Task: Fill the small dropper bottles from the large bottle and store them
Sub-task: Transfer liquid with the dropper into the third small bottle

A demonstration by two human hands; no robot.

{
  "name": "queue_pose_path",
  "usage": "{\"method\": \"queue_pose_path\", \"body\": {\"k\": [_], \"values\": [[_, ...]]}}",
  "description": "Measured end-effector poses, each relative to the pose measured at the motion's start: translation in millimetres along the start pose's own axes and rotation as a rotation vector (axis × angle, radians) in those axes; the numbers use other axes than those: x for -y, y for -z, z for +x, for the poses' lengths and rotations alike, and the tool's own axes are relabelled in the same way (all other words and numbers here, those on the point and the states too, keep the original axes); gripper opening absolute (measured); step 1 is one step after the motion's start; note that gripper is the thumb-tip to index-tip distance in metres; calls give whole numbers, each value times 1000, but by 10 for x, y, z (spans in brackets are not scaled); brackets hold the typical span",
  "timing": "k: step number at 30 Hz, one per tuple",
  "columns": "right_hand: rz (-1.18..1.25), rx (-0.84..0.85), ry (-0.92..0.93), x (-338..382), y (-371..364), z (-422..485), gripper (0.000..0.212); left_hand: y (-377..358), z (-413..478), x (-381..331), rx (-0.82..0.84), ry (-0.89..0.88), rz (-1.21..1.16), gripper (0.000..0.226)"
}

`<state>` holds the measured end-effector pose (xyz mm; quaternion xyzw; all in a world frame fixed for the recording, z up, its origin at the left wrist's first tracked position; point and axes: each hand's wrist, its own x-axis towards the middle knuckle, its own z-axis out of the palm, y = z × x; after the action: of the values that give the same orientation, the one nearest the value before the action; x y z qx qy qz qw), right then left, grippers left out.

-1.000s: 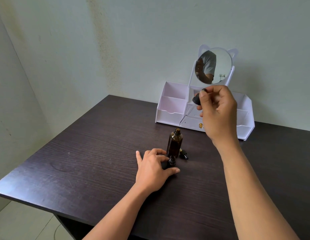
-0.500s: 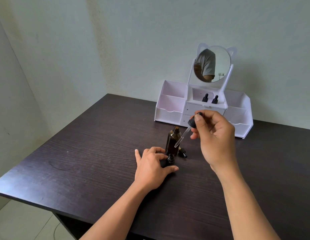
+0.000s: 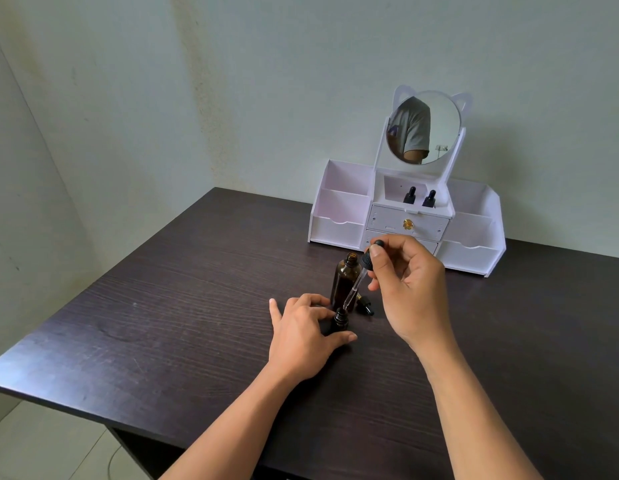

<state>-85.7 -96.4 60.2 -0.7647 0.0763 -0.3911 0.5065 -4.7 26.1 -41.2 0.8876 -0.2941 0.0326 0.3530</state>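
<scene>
Home room, dark wooden desk (image 3: 162, 306), white vanity organizer (image 3: 339, 216), mirror (image 3: 436, 133)

The right hand (image 3: 410, 289) now sits lower toward frame center, its dropper (image 3: 357, 282) tip angled down just above the small bottle's (image 3: 340, 318) open neck.

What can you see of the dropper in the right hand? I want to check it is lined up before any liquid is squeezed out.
The dropper has a black rubber bulb, a ribbed black collar and a thin clear tube that looks like glass. The right hand pinches its bulb and collar. It slants down to the left, passing in front of the large amber bottle; its tip sits at the open mouth of the small bottle, which the left hand steadies. Any liquid inside cannot be made out.
</scene>
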Motion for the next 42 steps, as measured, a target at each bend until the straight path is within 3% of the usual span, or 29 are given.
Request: {"method": "queue_pose_path", "body": {"k": [19, 37, 42], "values": [[-70, 6, 22, -40, -6, -7, 11, 1, -1, 0, 6, 0, 6, 59], [-92, 36, 9, -189, -49, 21, 1, -4, 1, 9, 3, -5, 16, 57], [-31, 71, -5, -177, -55, 21, 24, 0, 1, 8, 2, -6, 8, 58]]}}
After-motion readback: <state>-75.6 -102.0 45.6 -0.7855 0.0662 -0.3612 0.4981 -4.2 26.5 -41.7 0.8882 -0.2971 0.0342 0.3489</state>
